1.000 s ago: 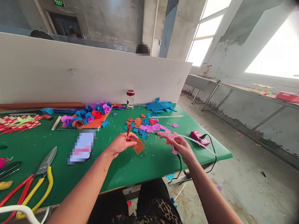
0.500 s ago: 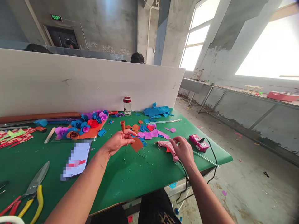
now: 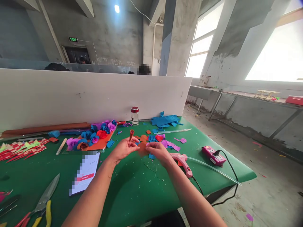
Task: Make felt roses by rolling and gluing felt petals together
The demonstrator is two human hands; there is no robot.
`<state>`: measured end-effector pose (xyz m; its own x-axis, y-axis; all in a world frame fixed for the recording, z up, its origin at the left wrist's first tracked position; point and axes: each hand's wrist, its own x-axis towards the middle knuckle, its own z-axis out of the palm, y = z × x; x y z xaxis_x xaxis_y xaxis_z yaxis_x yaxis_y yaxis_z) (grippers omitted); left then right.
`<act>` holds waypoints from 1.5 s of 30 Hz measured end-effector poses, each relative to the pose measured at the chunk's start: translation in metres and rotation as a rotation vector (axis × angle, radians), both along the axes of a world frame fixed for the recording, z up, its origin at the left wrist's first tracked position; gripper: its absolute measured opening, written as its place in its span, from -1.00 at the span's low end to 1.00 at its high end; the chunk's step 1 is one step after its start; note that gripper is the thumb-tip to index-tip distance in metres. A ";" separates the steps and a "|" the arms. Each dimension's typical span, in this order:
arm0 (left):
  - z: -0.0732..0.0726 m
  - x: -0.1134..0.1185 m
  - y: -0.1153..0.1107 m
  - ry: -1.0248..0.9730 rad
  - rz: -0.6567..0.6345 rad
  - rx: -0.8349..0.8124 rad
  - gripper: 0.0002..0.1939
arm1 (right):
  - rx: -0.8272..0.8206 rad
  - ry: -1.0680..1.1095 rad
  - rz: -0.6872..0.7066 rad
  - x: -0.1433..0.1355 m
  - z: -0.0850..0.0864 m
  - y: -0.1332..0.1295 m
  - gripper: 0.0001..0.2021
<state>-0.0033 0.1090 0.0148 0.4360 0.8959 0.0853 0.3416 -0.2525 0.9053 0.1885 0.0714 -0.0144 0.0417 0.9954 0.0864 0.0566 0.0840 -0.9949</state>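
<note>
My left hand (image 3: 125,150) is closed, its fingers around a small rolled cone of brown paper (image 3: 131,135) that points upward. Between my two hands is a loose brown paper petal (image 3: 142,149), slightly blurred. My right hand (image 3: 159,152) pinches its right edge, while the left fingertips are at its left side; whether they still grip it I cannot tell. Close to my right wrist, a pink glue gun (image 3: 184,162) lies on the green table (image 3: 134,189), a clear glue stick behind it. Cut purple petals (image 3: 170,144) and blue and orange ones lie beyond my hands.
Finished paper flowers (image 3: 94,135) lie at the back left, near a phone (image 3: 87,173). Scissors (image 3: 46,198) are at the front left. A lidded glass jar (image 3: 134,116) stands before the white partition (image 3: 106,94). A pink power strip (image 3: 214,156) sits near the right edge.
My right hand has moved left from beside the glue gun and taken hold of the brown petal's edge. My left hand keeps the rolled cone. The head view has tilted up and turned slightly left.
</note>
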 end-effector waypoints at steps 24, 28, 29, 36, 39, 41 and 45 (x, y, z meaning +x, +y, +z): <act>-0.029 0.007 -0.004 -0.233 0.189 -0.152 -0.65 | 0.076 0.564 -0.358 -0.033 -0.024 0.037 -0.72; -0.034 0.008 0.001 -0.323 0.199 -0.096 -0.64 | 0.074 0.614 -0.373 -0.031 -0.023 0.038 -0.76; -0.035 0.008 0.001 -0.335 0.206 -0.091 -0.64 | 0.070 0.628 -0.372 -0.031 -0.023 0.038 -0.76; -0.035 0.010 -0.001 -0.400 0.215 -0.105 -0.65 | 0.046 0.687 -0.348 -0.032 -0.019 0.036 -0.78; -0.033 0.010 -0.003 -0.406 0.240 -0.111 -0.64 | 0.049 0.701 -0.338 -0.031 -0.016 0.034 -0.78; -0.033 0.009 -0.002 -0.393 0.293 -0.046 -0.63 | 0.054 0.682 -0.315 -0.032 -0.015 0.033 -0.77; -0.033 0.009 -0.001 -0.442 0.346 -0.015 -0.63 | 0.089 0.640 -0.261 -0.036 -0.014 0.032 -0.76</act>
<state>0.0057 0.1081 -0.0187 0.0420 0.9829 0.1793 -0.0102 -0.1790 0.9838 0.1525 0.1029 -0.0286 0.3488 0.9361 0.0453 -0.5095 0.2299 -0.8292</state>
